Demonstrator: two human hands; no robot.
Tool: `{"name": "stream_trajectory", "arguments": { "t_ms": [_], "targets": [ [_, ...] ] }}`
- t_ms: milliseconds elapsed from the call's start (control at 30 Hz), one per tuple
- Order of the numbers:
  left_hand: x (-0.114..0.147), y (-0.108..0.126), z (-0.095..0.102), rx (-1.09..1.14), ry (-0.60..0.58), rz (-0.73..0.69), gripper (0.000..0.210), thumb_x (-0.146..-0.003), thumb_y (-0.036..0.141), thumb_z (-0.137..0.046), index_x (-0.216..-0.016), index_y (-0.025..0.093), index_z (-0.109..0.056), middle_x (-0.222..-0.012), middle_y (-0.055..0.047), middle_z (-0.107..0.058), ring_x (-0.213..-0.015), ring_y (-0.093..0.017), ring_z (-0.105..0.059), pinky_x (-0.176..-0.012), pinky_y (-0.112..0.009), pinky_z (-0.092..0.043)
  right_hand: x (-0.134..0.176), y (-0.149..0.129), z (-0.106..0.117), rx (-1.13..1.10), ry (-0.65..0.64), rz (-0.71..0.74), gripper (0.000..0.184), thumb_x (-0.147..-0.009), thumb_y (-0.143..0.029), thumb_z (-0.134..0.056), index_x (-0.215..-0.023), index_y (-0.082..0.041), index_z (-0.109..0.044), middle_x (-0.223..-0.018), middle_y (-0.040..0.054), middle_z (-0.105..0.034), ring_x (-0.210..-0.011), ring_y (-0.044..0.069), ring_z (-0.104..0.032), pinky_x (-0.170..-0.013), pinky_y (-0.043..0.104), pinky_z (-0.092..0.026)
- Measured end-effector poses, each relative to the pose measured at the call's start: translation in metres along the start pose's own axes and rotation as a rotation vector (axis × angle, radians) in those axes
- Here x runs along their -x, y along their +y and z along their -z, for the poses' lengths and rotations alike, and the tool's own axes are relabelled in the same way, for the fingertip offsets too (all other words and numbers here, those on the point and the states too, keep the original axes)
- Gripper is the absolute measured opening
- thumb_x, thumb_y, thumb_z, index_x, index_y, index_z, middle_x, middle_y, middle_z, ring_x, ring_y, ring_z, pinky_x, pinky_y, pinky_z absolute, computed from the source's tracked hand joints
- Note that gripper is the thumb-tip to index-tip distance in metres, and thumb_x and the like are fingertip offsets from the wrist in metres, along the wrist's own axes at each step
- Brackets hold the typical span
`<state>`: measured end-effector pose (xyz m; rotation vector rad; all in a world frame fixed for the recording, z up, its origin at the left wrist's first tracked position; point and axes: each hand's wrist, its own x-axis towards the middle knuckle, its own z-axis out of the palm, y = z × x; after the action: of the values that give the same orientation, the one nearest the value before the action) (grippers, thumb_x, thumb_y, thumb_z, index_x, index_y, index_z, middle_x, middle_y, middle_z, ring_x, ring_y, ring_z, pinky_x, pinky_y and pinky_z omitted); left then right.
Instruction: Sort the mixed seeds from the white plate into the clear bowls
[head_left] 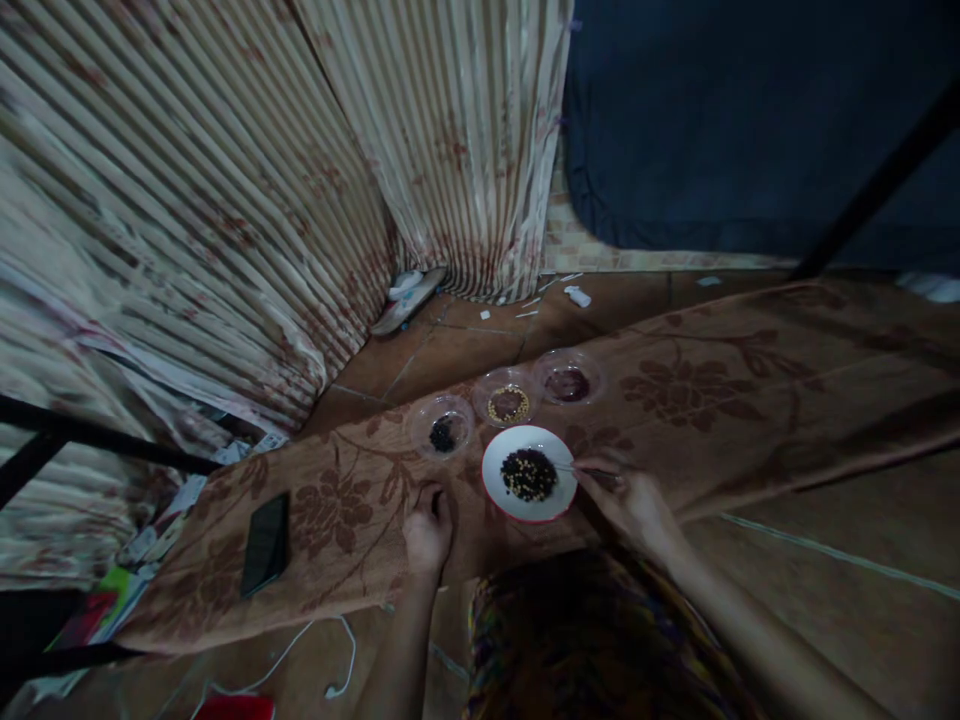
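My right hand [626, 500] is closed around a thin metal utensil [562, 466], whose tip reaches over the right side of a white plate [495, 487] with a red rim. Whether it is a spoon or tweezers, I cannot tell. Mixed black and yellow beans [529, 474] lie heaped on the plate. Left of the plate, my left hand [427, 525] rests curled on the cloth, and nothing shows in it. Behind the plate stand three clear cups: one with black beans [442, 433], one with yellow beans [508, 404], one with dark reddish beans [568, 384].
A brown flowered cloth [330, 510] covers the long narrow surface. On its left part lies a dark phone [265, 545]. Striped curtains [465, 150] hang behind, beside a dark blue cloth [712, 130]. Black metal bars [885, 180] cross both sides. A white cable [349, 650] lies on the floor.
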<state>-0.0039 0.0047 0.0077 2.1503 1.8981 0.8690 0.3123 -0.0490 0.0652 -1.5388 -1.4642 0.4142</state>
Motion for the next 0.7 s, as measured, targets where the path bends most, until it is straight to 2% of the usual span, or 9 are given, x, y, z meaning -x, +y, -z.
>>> {"name": "stream_trajectory", "arguments": {
  "t_ms": [167, 400, 600, 700],
  "targets": [
    [0.000, -0.004, -0.001, -0.011, 0.030, -0.052, 0.022, -0.091, 0.027, -0.046, -0.099, 0.020, -0.066, -0.099, -0.009, -0.069, -0.098, -0.024, -0.066, -0.087, -0.041, -0.055, 0.005, 0.010, 0.005, -0.069, 0.031, -0.087, 0.026, -0.089, -0.044, -0.059, -0.081, -0.025, -0.075, -0.092, 0.0042, -0.075, -0.083, 0.022, -0.072, -0.075, 0.034, -0.057],
    [0.004, -0.007, -0.003, -0.003, 0.045, -0.045, 0.020, -0.091, 0.029, -0.048, -0.099, 0.022, -0.065, -0.103, -0.009, -0.068, -0.101, -0.023, -0.065, -0.088, -0.039, -0.054, -0.006, 0.013, -0.001, -0.100, -0.003, -0.073, 0.025, -0.090, -0.042, -0.060, -0.094, -0.024, -0.077, -0.094, 0.0051, -0.076, -0.081, 0.022, -0.072, -0.070, 0.034, -0.058],
    [0.004, -0.006, -0.002, 0.028, 0.022, -0.033, 0.019, -0.091, 0.028, -0.049, -0.100, 0.023, -0.065, -0.102, -0.008, -0.068, -0.099, -0.023, -0.065, -0.089, -0.039, -0.054, -0.018, 0.010, -0.015, 0.027, -0.035, 0.131, 0.023, -0.093, -0.040, -0.058, -0.086, -0.029, -0.077, -0.085, 0.0028, -0.076, -0.082, 0.023, -0.069, -0.075, 0.039, -0.055],
    [0.004, -0.007, -0.001, 0.040, 0.018, -0.037, 0.018, -0.091, 0.027, -0.049, -0.099, 0.022, -0.065, -0.102, -0.008, -0.069, -0.099, -0.023, -0.065, -0.090, -0.039, -0.054, -0.017, 0.011, -0.020, 0.064, -0.004, 0.143, 0.024, -0.094, -0.040, -0.057, -0.087, -0.029, -0.077, -0.088, 0.0033, -0.077, -0.084, 0.023, -0.068, -0.075, 0.040, -0.054]
  ]
}}
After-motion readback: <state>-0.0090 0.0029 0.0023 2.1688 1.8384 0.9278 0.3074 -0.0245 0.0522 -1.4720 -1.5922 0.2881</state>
